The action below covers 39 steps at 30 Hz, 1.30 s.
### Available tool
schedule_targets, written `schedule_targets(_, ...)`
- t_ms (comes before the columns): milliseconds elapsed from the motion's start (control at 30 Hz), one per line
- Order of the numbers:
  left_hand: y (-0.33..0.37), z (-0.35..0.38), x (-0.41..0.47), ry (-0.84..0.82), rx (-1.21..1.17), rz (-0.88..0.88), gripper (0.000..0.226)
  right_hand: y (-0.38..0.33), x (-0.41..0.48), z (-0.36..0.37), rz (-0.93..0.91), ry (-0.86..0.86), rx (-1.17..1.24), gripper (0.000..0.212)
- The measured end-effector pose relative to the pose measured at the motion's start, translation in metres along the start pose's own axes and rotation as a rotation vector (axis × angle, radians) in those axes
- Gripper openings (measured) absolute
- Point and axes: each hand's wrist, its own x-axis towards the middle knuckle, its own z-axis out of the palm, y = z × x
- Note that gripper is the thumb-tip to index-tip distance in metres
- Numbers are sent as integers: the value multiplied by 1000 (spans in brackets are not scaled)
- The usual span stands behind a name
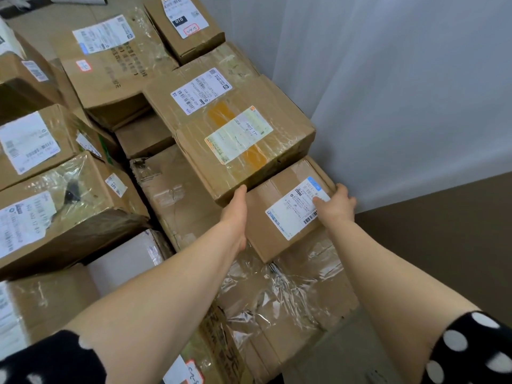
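A small cardboard box [279, 231] with a white shipping label lies on top of a bigger taped carton [291, 297], close to the wall. My left hand [237, 214] holds its left side, thumb pointing up along the edge and fingers hidden underneath. My right hand [336, 205] grips its right far corner, with the thumb lying on the label. Right behind it, a larger box [243, 139] with a yellowish label and orange tape overlaps the small box's far edge.
Many taped, labelled cardboard boxes are stacked to the left and behind, such as one [63, 206] at the left and one [113, 59] at the back. A white wall [401, 92] runs along the right, with brown floor [443, 245] below it.
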Motion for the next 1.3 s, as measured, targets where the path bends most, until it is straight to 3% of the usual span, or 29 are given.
schedule_targets(133,-1,-5,1,5,54,33,30,2,3,-3,2,-45,-28,71)
schedule_targets(333,-6,-9,-32,-24,123,33,27,11,-26,-9,11,-14,-21,77)
schedule_targets(433,-8,-15,-63,-28,237,54,15,19,-62,-20,-6,5,5,74)
schedule_targets(567,-11,-25,-108,-45,468,150,42,23,-121,-45,-79,27,-10,68)
schedule_targets(800,-20,-54,-197,-105,1220,725,55,29,-237,-96,-199,82,-121,79)
schedule_targets(1033,-56,-99,-270,31,1786,1080,66,63,-350,-126,-284,192,-337,88)
schedule_targets(1300,-143,-195,-351,11,1937,1372,69,130,-511,-104,-247,323,-403,98)
